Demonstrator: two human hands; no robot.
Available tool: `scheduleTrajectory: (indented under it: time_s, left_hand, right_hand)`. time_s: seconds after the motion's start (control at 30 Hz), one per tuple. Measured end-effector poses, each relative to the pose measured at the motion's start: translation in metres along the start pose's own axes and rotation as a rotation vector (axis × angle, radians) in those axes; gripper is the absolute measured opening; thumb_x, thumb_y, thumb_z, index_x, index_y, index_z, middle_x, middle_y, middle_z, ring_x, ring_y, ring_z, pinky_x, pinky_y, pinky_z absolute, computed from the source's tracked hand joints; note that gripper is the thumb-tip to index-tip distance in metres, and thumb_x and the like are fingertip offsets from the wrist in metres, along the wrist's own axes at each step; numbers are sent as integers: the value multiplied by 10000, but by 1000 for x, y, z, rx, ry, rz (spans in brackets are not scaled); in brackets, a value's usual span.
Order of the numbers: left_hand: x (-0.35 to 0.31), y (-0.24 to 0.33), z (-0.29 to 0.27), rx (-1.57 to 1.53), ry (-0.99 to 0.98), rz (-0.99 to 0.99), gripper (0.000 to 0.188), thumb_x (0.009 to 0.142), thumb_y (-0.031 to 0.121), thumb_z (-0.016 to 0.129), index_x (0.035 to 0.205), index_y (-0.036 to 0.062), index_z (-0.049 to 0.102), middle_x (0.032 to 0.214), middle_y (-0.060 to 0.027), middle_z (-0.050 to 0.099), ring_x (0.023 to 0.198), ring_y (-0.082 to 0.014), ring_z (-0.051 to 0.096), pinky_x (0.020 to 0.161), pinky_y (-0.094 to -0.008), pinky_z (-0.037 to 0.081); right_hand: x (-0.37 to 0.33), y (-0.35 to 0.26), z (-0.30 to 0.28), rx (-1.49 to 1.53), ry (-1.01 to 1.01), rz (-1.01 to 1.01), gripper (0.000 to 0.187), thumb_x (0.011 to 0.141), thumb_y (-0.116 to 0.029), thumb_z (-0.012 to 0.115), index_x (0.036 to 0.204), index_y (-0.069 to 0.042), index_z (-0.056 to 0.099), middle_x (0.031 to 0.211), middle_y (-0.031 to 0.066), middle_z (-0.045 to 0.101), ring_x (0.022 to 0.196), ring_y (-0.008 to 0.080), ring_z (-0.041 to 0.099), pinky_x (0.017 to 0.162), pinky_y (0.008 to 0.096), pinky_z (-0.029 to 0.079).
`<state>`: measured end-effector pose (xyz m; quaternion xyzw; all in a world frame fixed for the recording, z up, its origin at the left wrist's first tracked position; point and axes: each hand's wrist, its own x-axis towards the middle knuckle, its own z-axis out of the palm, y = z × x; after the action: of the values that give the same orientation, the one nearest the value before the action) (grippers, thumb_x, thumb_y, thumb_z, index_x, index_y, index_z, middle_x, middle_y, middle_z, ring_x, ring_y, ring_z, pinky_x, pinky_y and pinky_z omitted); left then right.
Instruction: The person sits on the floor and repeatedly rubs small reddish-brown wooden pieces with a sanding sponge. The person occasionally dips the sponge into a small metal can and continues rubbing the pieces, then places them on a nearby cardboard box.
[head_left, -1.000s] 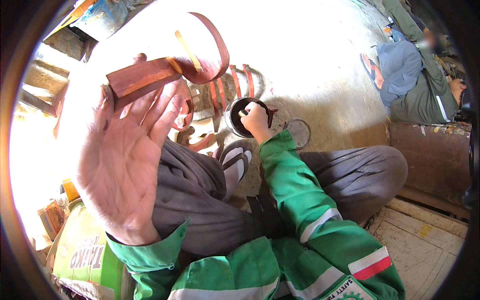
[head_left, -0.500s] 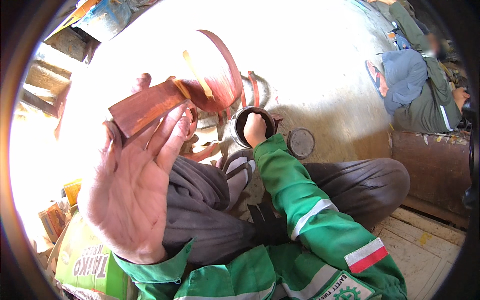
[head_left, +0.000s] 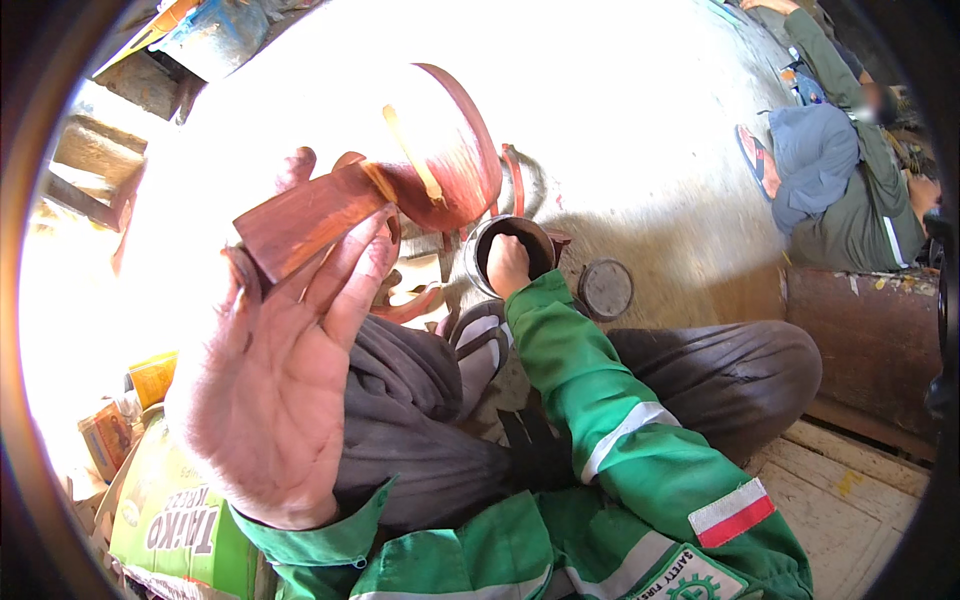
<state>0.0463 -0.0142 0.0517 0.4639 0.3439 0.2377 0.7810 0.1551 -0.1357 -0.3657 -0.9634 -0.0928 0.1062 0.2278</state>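
Note:
Raised at the left, my left hand (head_left: 275, 400) has its palm turned up and its fingers bent around a reddish-brown wooden piece (head_left: 305, 222). That piece has a blocky rectangular end in my grip and a broad rounded part with a pale yellow streak beyond it. My right hand (head_left: 508, 266) reaches into the mouth of a dark round can (head_left: 478, 262) on the floor between my feet. Its fingers are down inside the can and hidden, so what they hold does not show. Just right of the can lies a round grey lid (head_left: 605, 289).
Curved reddish wooden parts (head_left: 412, 305) lie on the floor near my sandalled foot (head_left: 480, 340). A green package (head_left: 185, 510) stands at my lower left. Another person (head_left: 850, 180) sits at the far right, beside a brown wooden box (head_left: 865, 325).
My left hand has shifted slightly to the right, carrying the wooden piece with it. The right hand stays inside the can.

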Motion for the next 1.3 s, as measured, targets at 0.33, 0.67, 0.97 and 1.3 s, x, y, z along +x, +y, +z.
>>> scheduleTrajectory:
  time_s: [0.33,0.67,0.97,1.3]
  left_hand:
    - [13,-14,-28,-177,-479,212,556,1080,213,333,1518,-119,249,1602,-277,295,1412,-461,404,1218,-551,335]
    - [0,9,-9,-128,-22,-121,611,1044,264,553,1503,-96,371,1497,-264,478,1336,-385,520,1159,-518,396]
    - [19,-21,-57,-202,-806,95,639,1035,314,557,1525,-57,381,1433,-241,549,1347,-342,523,1162,-476,376]
    - [5,-20,-33,82,-463,-33,628,1015,267,614,1513,-51,401,1430,-230,551,1332,-326,538,1144,-457,396]
  right_hand:
    - [2,31,21,-109,33,-272,166,930,-117,513,911,-54,664,904,202,675,878,393,679,798,489,553]
    - [16,10,-24,-347,-366,-111,243,961,-247,602,972,-40,727,1040,202,738,992,363,727,832,472,589]
    - [-29,-5,-214,759,-452,194,508,799,-147,777,1262,41,684,1065,136,756,937,163,701,829,328,553]
    - [-137,-41,-289,1740,-124,-119,382,889,68,645,1266,21,608,1115,69,697,963,116,660,795,261,523]
